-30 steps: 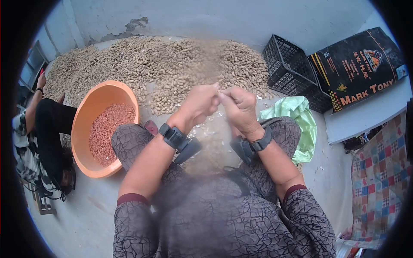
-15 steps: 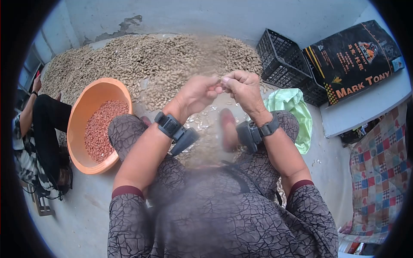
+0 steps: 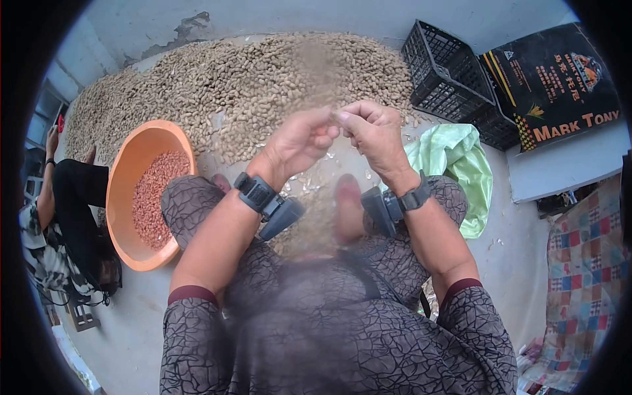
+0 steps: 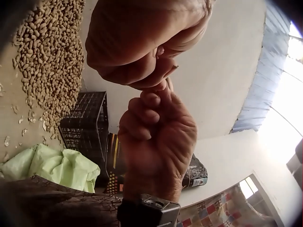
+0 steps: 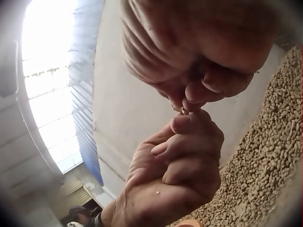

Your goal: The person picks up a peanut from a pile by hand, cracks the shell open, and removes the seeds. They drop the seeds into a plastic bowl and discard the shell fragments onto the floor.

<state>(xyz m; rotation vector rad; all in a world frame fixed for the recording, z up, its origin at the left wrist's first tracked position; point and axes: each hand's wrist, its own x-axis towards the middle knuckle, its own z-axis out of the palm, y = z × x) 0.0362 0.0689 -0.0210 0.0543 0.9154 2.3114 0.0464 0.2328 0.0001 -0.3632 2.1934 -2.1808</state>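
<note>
My left hand (image 3: 301, 139) and right hand (image 3: 375, 135) meet fingertip to fingertip in front of me, raised above the floor. Between them they pinch a small peanut (image 5: 183, 112), mostly hidden by the fingers. In the left wrist view, the left hand (image 4: 142, 40) has its fingers curled in, and the right hand (image 4: 158, 135) comes up to it from below with thumb and forefinger together. A wide heap of unshelled peanuts (image 3: 250, 99) lies beyond the hands. To the left, an orange basin (image 3: 122, 174) leans beside my knee, holding shelled reddish peanut kernels (image 3: 155, 204).
Black plastic crates (image 3: 447, 82) stand at the back right, beside a black printed bag (image 3: 559, 85). Light green sacking (image 3: 461, 171) lies by my right knee. Broken shells (image 3: 299, 184) litter the floor between my legs. Another person (image 3: 69, 210) sits at the far left.
Both hands stay together at the fingertips, with small shifts of the fingers and wrists. My foot has come into sight below the right hand. The head view has shifted slightly.
</note>
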